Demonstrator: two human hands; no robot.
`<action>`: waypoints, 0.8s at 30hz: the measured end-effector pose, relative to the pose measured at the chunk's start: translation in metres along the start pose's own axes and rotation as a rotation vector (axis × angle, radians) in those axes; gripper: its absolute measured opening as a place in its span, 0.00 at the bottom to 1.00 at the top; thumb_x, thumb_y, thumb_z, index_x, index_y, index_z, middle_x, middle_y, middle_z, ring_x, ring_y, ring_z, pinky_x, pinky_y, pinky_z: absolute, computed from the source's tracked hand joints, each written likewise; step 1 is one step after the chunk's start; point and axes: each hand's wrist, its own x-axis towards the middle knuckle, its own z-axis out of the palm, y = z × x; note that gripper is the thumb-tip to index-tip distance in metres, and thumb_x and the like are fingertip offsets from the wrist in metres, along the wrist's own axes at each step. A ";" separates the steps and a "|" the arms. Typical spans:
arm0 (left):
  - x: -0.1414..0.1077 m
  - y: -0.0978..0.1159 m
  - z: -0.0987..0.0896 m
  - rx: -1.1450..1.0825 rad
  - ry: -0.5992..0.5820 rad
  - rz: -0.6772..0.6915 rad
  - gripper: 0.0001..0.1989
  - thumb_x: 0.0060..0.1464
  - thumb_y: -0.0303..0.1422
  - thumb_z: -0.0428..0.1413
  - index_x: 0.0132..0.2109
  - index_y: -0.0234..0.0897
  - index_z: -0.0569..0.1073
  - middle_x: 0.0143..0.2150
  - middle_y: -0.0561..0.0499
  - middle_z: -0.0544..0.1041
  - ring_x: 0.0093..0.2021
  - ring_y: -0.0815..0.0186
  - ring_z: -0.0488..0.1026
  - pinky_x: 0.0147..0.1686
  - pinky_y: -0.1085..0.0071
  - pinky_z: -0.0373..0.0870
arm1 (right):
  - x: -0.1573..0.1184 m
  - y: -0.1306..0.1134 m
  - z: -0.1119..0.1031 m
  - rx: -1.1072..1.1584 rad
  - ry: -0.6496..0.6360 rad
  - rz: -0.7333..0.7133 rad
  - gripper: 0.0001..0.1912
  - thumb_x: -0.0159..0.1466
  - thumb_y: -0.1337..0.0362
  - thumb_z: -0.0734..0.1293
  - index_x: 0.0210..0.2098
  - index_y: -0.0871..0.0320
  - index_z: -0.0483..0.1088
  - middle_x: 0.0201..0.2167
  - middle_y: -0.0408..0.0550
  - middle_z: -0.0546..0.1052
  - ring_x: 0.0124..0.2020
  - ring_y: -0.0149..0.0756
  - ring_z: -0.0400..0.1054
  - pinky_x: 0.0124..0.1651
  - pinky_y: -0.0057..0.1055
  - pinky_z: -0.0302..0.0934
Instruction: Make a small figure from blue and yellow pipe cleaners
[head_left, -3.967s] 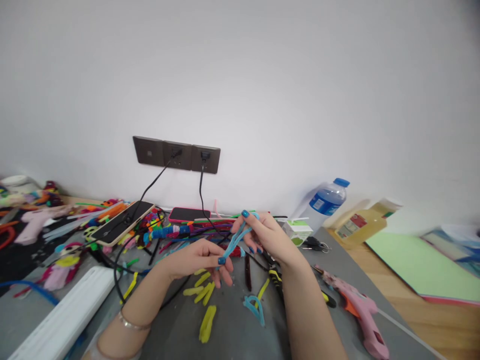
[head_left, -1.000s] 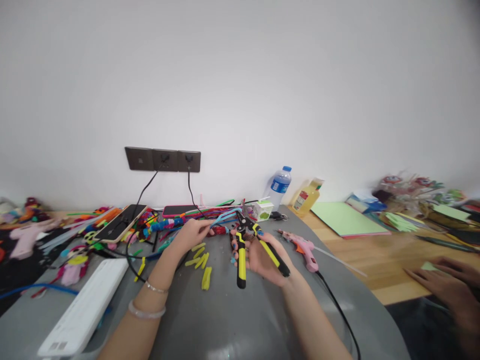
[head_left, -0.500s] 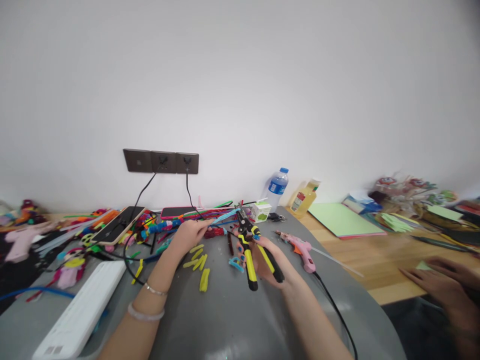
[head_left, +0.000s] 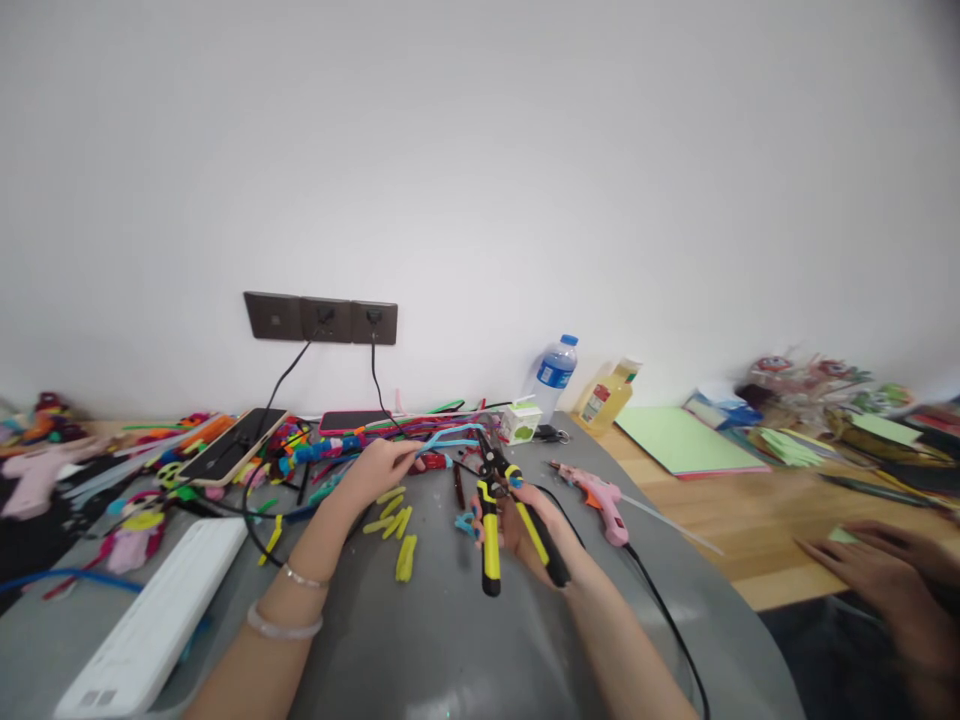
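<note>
My left hand (head_left: 379, 472) is closed, pinching blue pipe cleaners (head_left: 450, 441) between thumb and fingers. Two blue strands stretch right from it, bowed a little apart, to the jaws of the wire cutters (head_left: 490, 535). These have yellow and black handles, and my right hand (head_left: 534, 515) is wrapped round them with the handles spread. Whether the jaws bite on the strands is too small to tell. Small blue cut pieces (head_left: 466, 523) lie by my right fingers. Several short yellow pieces (head_left: 405, 558) rest on the grey table between my arms.
A pink glue gun (head_left: 604, 505) lies right of my right hand, its black cord running forward. A white power strip (head_left: 161, 610) is at left, near a phone (head_left: 236, 445) and heaped pipe cleaners. Bottles (head_left: 555, 372) stand at the wall. Another person's hands (head_left: 877, 565) rest at far right.
The blue strands have parted into two bowed lines. The cutters' handles have spread slightly wider and come a little lower. My left hand stays nearly in place.
</note>
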 end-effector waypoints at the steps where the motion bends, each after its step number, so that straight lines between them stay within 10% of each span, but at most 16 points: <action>1: 0.000 0.000 -0.001 -0.041 -0.011 -0.026 0.17 0.61 0.30 0.47 0.49 0.38 0.79 0.36 0.50 0.83 0.23 0.70 0.72 0.27 0.77 0.66 | -0.002 -0.002 0.000 0.018 -0.020 0.024 0.23 0.51 0.50 0.72 0.41 0.56 0.67 0.33 0.51 0.77 0.33 0.44 0.74 0.35 0.39 0.70; 7: -0.001 -0.006 0.000 -0.284 0.000 -0.125 0.19 0.61 0.36 0.47 0.52 0.31 0.75 0.34 0.46 0.82 0.19 0.71 0.67 0.21 0.76 0.67 | -0.013 -0.016 -0.012 -0.114 0.083 0.007 0.25 0.54 0.47 0.65 0.47 0.54 0.66 0.33 0.52 0.76 0.34 0.46 0.73 0.36 0.40 0.67; 13: 0.000 -0.006 0.002 -0.345 -0.010 -0.131 0.19 0.60 0.39 0.49 0.49 0.30 0.74 0.32 0.45 0.82 0.19 0.72 0.66 0.21 0.75 0.66 | -0.018 -0.014 -0.039 -0.924 0.442 0.000 0.38 0.55 0.55 0.68 0.62 0.57 0.55 0.36 0.49 0.75 0.36 0.46 0.71 0.42 0.41 0.62; 18: -0.001 0.000 0.000 -0.344 -0.032 -0.136 0.18 0.60 0.38 0.48 0.47 0.31 0.75 0.32 0.46 0.82 0.20 0.71 0.66 0.22 0.75 0.66 | -0.007 0.006 -0.040 -1.644 0.663 0.014 0.37 0.55 0.63 0.67 0.63 0.64 0.58 0.50 0.65 0.71 0.51 0.61 0.65 0.49 0.50 0.57; 24: -0.002 0.006 -0.001 -0.175 -0.098 -0.122 0.16 0.59 0.35 0.49 0.41 0.33 0.79 0.31 0.48 0.82 0.24 0.68 0.70 0.25 0.75 0.65 | 0.013 0.024 -0.041 -1.797 0.755 -0.177 0.28 0.58 0.62 0.66 0.58 0.58 0.64 0.50 0.62 0.69 0.51 0.59 0.63 0.48 0.48 0.58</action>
